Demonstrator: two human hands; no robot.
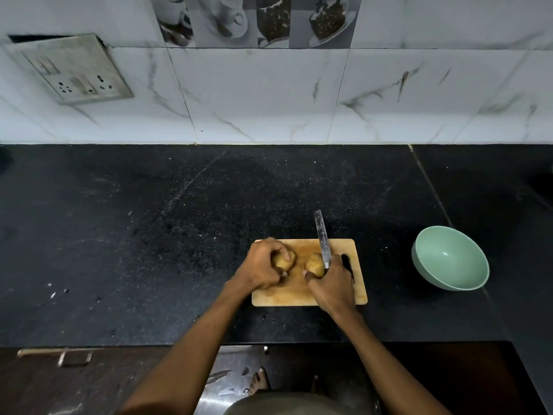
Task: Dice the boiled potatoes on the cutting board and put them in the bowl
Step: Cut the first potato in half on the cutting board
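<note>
From the head view, a wooden cutting board (308,292) lies on the dark worktop (149,235) with two whole potatoes on it. The left hand (263,265) curls its fingers round the left potato (282,260). The right hand (335,283) grips the knife (321,238), whose blade points away over the right potato (314,264), seemingly resting against it. The empty green bowl (450,258) sits on the worktop, well to the right of the board.

You get one head cam: wide-angle, looking steeply down over the counter (209,220), cutting board (299,295) lower centre, wall tiles (269,100) up top.
</note>
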